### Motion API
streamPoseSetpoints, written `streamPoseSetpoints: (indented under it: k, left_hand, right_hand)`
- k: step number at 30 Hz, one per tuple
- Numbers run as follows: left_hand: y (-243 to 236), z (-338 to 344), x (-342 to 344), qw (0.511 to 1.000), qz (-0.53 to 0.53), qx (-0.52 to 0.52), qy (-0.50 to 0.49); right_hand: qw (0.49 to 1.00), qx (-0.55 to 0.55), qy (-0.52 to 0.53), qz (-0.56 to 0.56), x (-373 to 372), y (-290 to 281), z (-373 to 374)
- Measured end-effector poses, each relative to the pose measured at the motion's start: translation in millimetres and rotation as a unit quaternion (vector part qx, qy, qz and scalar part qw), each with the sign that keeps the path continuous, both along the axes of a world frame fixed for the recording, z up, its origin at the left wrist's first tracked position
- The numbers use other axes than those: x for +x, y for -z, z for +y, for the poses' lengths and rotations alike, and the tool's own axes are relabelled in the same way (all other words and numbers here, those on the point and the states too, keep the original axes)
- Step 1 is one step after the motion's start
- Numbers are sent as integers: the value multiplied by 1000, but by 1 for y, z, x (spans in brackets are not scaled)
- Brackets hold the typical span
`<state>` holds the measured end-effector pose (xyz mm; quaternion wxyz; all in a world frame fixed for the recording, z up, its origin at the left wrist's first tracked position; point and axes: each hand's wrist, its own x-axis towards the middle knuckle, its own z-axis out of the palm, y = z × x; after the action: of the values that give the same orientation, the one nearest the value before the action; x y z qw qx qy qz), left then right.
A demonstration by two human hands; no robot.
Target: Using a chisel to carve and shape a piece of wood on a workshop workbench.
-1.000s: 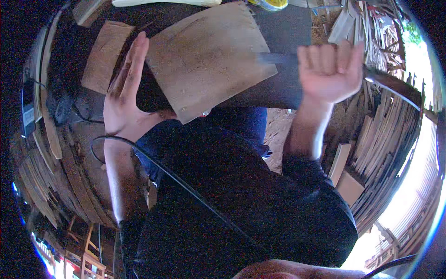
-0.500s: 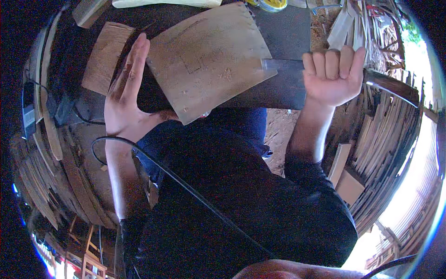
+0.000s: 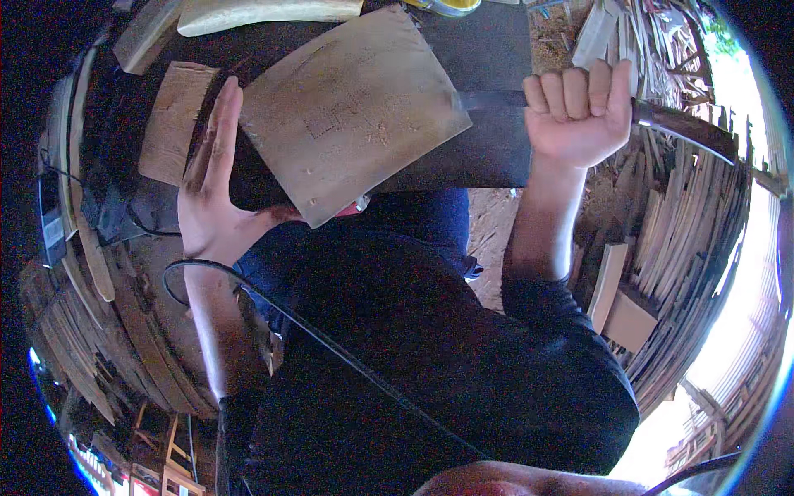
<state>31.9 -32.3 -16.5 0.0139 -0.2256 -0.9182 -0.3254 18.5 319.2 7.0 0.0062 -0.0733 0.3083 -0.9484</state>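
Observation:
A pale, roughly four-sided wooden panel (image 3: 351,107) with faint markings lies tilted on the dark work surface (image 3: 488,157). My left hand (image 3: 211,190) is open at its left side, fingers straight and close together, thumb stretched toward the panel's lower corner; whether they press on it is hard to tell. My right hand (image 3: 577,116) is closed round a long dark metal blade (image 3: 686,128) that runs out to the right and toward the panel's right edge. A small red object (image 3: 349,209) shows beneath the panel's lower edge.
A brown wood offcut (image 3: 174,120), a pale curved piece (image 3: 269,15) and a yellow object (image 3: 447,7) surround the panel. A black cable (image 3: 347,360) crosses my front. Timber strips (image 3: 670,256) are stacked at the right, more planks (image 3: 99,347) at the left.
The surroundings have shifted slightly leftward in view. My right hand, with the blade, rose slightly in the picture over the last half second. The panel's pose barely differs.

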Motion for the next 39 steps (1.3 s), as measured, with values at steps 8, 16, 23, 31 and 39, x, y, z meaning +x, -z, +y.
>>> streamPoseSetpoints:
  k: [8,16,23,31,39]
  left_hand:
    - [-2,-4,4,1000,2,6,-12]
    - [9,-6,3,1000,-14,13,-1]
    - [8,-8,1,998,27,58,22]
    - [10,-5,-3,996,34,64,47]
    - [15,-12,3,996,26,52,61]
  right_hand:
    - [999,36,-26,-14,-10,5,-21]
    - [998,34,-61,5,-11,8,-37]
    - [996,84,10,16,-22,4,-6]
    - [997,71,-2,11,-22,-1,-16]
    - [993,41,-108,6,-4,7,-82]
